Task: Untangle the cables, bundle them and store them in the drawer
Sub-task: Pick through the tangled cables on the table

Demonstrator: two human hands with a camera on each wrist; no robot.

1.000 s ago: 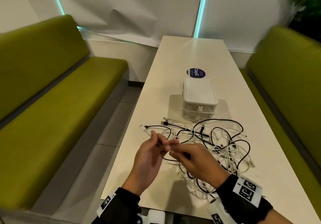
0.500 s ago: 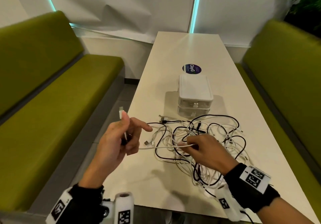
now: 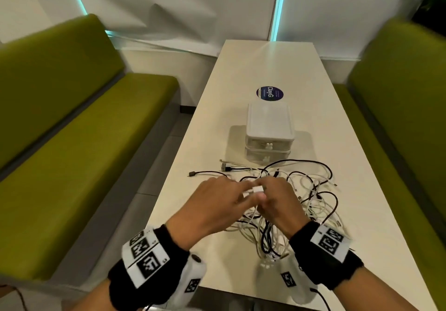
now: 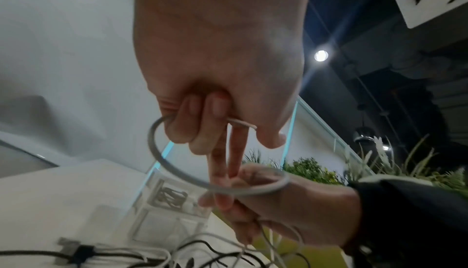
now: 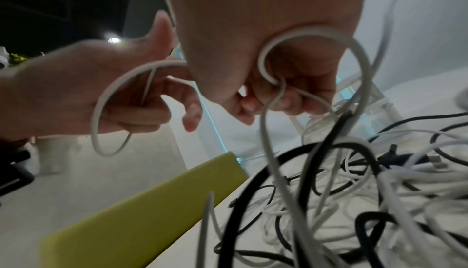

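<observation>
A tangle of black and white cables (image 3: 304, 202) lies on the white table (image 3: 265, 64), just in front of a small white two-drawer unit (image 3: 269, 129) whose drawers are closed. Both hands meet above the near left part of the tangle. My left hand (image 3: 241, 191) holds one white cable (image 4: 177, 168), which curves in a loop out of its curled fingers (image 4: 200, 132). My right hand (image 3: 264, 191) pinches the same white cable (image 5: 268, 62) further along, and from there it trails down into the pile (image 5: 354, 182). A white plug (image 3: 255, 189) shows between the hands.
Green benches stand on both sides, the left one (image 3: 72, 166) and the right one (image 3: 398, 117). A round dark sticker (image 3: 269, 93) lies behind the drawer unit. Loose black cable ends (image 3: 193, 174) reach toward the table's left edge.
My left hand, which was out over the table's left edge with the white cable end, has come back to the right hand. The white cable now loops between the two hands.
</observation>
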